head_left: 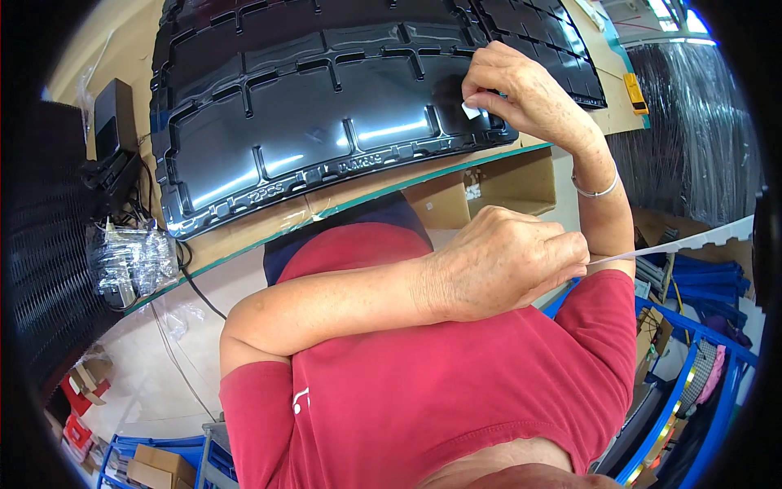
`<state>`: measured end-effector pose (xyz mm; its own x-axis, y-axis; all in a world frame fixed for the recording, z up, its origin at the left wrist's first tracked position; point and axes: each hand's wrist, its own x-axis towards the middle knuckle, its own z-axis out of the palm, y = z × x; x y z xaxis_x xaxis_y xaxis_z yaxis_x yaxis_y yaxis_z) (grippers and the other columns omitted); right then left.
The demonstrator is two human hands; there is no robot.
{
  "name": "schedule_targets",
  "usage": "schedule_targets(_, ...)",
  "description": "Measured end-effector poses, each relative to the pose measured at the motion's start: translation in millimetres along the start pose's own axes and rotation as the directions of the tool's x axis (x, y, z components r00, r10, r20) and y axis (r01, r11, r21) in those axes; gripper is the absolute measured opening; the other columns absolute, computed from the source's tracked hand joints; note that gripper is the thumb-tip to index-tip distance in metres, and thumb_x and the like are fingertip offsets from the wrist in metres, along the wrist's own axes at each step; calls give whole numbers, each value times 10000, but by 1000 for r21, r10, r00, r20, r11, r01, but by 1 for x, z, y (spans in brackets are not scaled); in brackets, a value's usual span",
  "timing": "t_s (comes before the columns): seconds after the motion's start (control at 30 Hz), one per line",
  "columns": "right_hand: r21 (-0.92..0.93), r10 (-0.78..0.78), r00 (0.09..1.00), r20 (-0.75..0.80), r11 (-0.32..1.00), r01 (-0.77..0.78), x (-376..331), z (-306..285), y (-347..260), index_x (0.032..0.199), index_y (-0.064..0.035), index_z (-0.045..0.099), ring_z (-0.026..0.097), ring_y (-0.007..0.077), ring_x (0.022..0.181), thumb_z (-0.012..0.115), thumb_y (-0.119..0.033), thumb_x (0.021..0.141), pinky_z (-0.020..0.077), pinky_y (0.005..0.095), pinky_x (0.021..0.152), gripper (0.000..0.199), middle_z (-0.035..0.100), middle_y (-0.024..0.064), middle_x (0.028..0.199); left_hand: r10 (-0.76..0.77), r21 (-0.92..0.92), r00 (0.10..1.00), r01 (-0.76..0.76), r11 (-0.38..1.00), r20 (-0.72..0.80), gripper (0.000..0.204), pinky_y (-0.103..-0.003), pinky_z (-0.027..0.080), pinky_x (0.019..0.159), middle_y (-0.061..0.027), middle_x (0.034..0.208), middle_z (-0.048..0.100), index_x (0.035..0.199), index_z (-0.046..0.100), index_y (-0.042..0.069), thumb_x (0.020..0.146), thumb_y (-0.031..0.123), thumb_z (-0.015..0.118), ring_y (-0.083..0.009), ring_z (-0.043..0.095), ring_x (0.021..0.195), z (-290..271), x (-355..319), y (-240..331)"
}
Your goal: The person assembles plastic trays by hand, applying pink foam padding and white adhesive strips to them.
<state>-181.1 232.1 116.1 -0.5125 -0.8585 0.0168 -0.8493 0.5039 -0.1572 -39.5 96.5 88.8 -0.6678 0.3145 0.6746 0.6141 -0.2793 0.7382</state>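
My right hand (525, 94) is over the right end of a large black molded plastic tray (318, 122), with thumb and fingertips pinched on a small white piece (472, 111). That piece sits close above or against the tray's surface; I cannot tell if it touches. My left arm crosses in front of my body. Its hand (509, 261) is closed on one end of a long pale strip (684, 247) with a notched edge, which runs off to the right. The tray has raised ribs and shallow compartments.
The tray lies on a cardboard-covered table (224, 246) with a green edge. Below it is an open carton (521, 183) with small white bits. A second black tray (542, 45) and a yellow tool (635, 94) are at right. A plastic-wrapped bundle (130, 261) stands left.
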Motion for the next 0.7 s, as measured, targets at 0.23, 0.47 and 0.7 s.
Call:
schedule_targets(0.23, 228, 125, 991, -57, 967, -109, -8, 12, 10, 804, -37, 639, 535, 226, 822, 723, -115, 763, 453, 333, 764, 122, 588, 51, 791, -14, -7, 999, 14, 1000, 29, 122, -309, 508, 522, -69, 714, 626, 863, 605, 40, 815, 99, 700, -215, 641, 633, 1, 1, -1)
schedule_targets(0.47, 364, 235, 970, 56, 900, -239, -2, 13, 12, 804, -60, 681, 525, 153, 819, 796, -176, 712, 440, 299, 771, 187, 610, 5, 790, -36, -1, 998, 36, 999, 55, 123, -316, 514, 528, -75, 701, 613, 879, 606, 43, 817, 98, 696, -218, 639, 629, 1, 2, 1)
schedule_targets(0.7, 424, 191, 979, 73, 882, -204, 3, 11, 21, 787, -59, 702, 550, 142, 792, 761, -179, 749, 460, 299, 753, 139, 639, 8, 743, -8, -16, 998, 8, 1000, 56, 133, -311, 524, 545, -63, 732, 619, 891, 609, 46, 791, 75, 693, -211, 639, 639, 7, -1, 3)
